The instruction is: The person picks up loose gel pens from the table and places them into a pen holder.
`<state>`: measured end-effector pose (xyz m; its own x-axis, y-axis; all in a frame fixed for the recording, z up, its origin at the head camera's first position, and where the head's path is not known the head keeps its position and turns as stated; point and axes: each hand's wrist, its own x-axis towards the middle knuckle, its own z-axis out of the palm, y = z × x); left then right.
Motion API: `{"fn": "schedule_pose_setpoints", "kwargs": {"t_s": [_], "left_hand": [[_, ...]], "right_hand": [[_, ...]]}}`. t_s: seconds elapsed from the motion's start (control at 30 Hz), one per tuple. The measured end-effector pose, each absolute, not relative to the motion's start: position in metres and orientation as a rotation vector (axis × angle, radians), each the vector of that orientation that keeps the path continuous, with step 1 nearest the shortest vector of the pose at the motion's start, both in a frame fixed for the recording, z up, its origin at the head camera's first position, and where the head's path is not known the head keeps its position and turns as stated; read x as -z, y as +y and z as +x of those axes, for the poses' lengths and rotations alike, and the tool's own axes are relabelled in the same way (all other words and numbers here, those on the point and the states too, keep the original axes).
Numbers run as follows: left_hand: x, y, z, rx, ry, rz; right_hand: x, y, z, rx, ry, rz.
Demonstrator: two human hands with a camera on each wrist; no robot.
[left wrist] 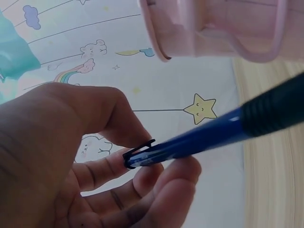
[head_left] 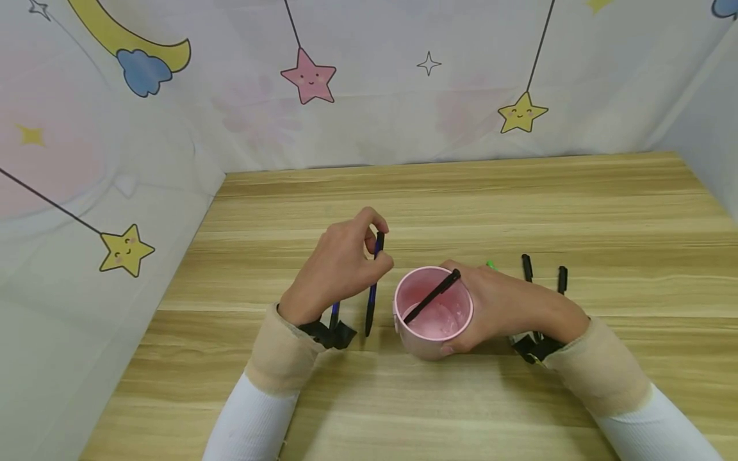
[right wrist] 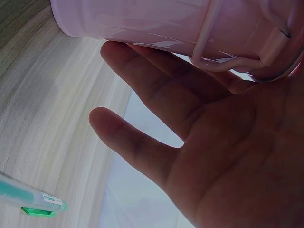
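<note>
My left hand [head_left: 341, 257] is tightly pinching a slim blue-and-black plastic pen [head_left: 371, 299] by one end, so I'm risking a swivel.

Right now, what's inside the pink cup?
One black pen leans inside the cup. The cup's bottom shows in part; whatever lies directly behind the pen is covered and can't be seen.

The wood-grain table [head_left: 323, 192] bears a pink cup [head_left: 423, 346], a green pen [right wrist: 35, 196], a blue pen [head_left: 335, 312] and two black-topped pens [head_left: 527, 267].
</note>
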<state>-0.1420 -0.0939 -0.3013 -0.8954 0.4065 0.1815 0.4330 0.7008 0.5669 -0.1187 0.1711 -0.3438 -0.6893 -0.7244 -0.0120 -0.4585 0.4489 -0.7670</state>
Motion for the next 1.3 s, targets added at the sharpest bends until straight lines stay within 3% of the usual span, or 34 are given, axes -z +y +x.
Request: {"fn": "schedule_pose_setpoints", "kwargs": {"t_s": [1.3], "left_hand": [[0.29, -0.091, -0.134, 1.477, -2.314, -0.787]], "right_hand": [[0.344, 0.171, -0.119, 1.107, 2.362, -1.011]]}}
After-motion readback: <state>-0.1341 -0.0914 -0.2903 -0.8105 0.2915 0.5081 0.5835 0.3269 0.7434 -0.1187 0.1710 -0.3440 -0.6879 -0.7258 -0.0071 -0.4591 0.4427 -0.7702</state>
